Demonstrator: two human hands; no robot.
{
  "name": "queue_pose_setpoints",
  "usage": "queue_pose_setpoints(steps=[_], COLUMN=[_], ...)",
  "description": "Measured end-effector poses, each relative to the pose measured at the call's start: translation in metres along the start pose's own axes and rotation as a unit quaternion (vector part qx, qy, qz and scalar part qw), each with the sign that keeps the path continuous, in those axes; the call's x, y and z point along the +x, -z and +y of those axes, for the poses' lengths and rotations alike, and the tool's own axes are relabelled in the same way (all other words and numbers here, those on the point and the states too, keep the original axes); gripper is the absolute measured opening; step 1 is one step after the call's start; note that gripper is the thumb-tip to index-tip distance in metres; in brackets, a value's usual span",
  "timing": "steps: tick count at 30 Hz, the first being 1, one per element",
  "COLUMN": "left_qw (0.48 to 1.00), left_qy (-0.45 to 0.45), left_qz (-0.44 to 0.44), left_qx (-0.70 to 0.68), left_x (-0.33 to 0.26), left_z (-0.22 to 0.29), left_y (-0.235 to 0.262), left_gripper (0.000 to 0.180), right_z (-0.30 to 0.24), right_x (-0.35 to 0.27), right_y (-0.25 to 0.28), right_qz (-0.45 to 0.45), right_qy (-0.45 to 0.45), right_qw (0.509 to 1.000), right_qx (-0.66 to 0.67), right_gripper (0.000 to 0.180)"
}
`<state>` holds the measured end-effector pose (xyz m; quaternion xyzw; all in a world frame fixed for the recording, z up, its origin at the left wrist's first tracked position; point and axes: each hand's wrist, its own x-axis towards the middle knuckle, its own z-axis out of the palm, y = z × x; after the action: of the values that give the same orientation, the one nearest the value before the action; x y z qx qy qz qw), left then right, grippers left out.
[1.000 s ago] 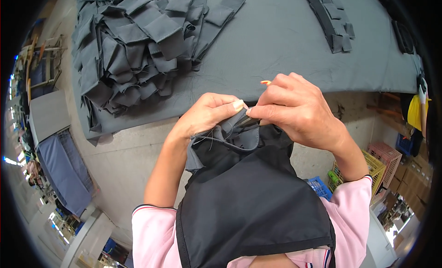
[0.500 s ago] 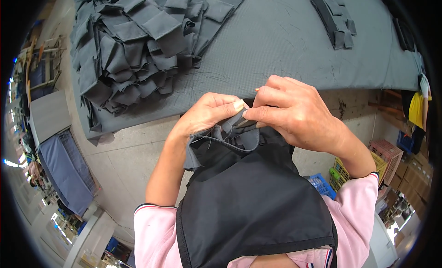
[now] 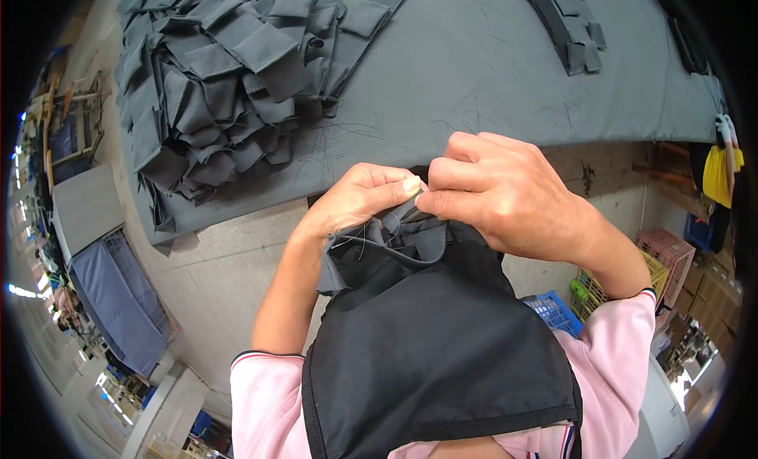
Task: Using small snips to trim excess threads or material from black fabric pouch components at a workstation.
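A grey fabric strip [image 3: 426, 247] with loose threads hangs in folds over my lap, just off the near edge of the table. My left hand [image 3: 355, 200] is closed on its upper end, thumb pressed against the fingers. Right beside it, my right hand [image 3: 509, 194] pinches the same strip between thumb and curled fingers. The two thumb tips almost meet. Whether a small tool is inside my right fist cannot be seen. Below the strip lies my black apron [image 3: 442, 333].
A big heap of grey fabric pieces [image 3: 229, 88] covers the left of the grey cloth-covered table [image 3: 442, 80], with thread scraps beside it. A smaller row of pieces [image 3: 564, 25] lies at the far right. Blue [image 3: 554, 313] and yellow crates [image 3: 580, 297] stand at lower right.
My right hand has shifted slightly and its fingers are curled a little tighter at the strip. The left hand keeps its hold. The whole view has tilted a little.
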<state>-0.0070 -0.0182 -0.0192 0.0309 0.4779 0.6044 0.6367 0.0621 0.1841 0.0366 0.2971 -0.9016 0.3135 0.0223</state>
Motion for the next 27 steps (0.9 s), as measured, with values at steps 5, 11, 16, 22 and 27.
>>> queue_pose_setpoints(steps=[5, 11, 16, 22, 27], left_qw=[0.999, 0.999, 1.0, 1.0, 0.999], left_qy=[0.003, 0.016, 0.01, 0.011, 0.012], left_qz=[-0.005, -0.021, -0.009, 0.006, 0.007], left_qx=[-0.032, -0.026, -0.014, -0.016, -0.033], left_x=[0.0, 0.002, 0.0, 0.001, 0.002], left_z=[0.0, -0.005, -0.001, 0.0, -0.007], left_y=[-0.002, 0.003, 0.003, 0.0, 0.0], left_gripper=[0.027, 0.028, 0.029, 0.028, 0.027], right_z=[0.0, -0.002, -0.002, -0.005, -0.006], right_x=[-0.005, -0.014, -0.012, -0.002, -0.002], right_y=[-0.004, -0.019, -0.007, -0.002, -0.003], right_qz=[0.015, 0.056, 0.079, 0.027, 0.011], right_qy=[-0.024, -0.154, -0.142, -0.05, -0.062], right_qw=[0.999, 0.968, 0.979, 0.998, 0.997], right_qx=[0.02, 0.188, 0.122, 0.023, 0.047], right_gripper=[0.022, 0.024, 0.025, 0.028, 0.026])
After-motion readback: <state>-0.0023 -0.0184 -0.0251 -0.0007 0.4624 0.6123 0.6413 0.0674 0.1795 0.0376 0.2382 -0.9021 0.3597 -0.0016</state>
